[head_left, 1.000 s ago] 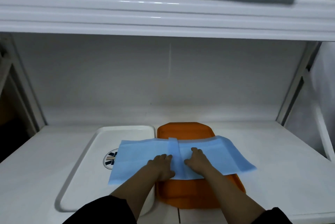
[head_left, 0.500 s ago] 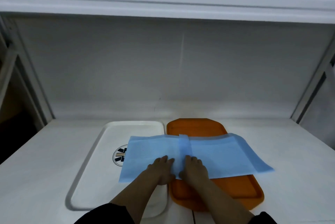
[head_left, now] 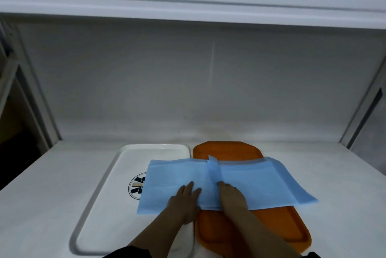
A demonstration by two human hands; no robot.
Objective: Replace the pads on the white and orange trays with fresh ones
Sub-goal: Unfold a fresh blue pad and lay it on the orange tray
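Hands lie side by side at the middle of a thin light-blue sheet pad [head_left: 219,182] that spans two trays set edge to edge on the white shelf [head_left: 41,195]. The left hand [head_left: 184,201] rests flat on the pad over the white rectangular plastic tray [head_left: 100,195], its fingers [head_left: 189,186] straight and close together. The right hand [head_left: 230,197] presses over the flat orange plastic tray [head_left: 229,149]; its fingers seem to tuck at a raised central fold, though blur leaves it unclear whether they pinch it. The placement suggests the pad is being held at its crease for unfolding or smoothing across the trays.
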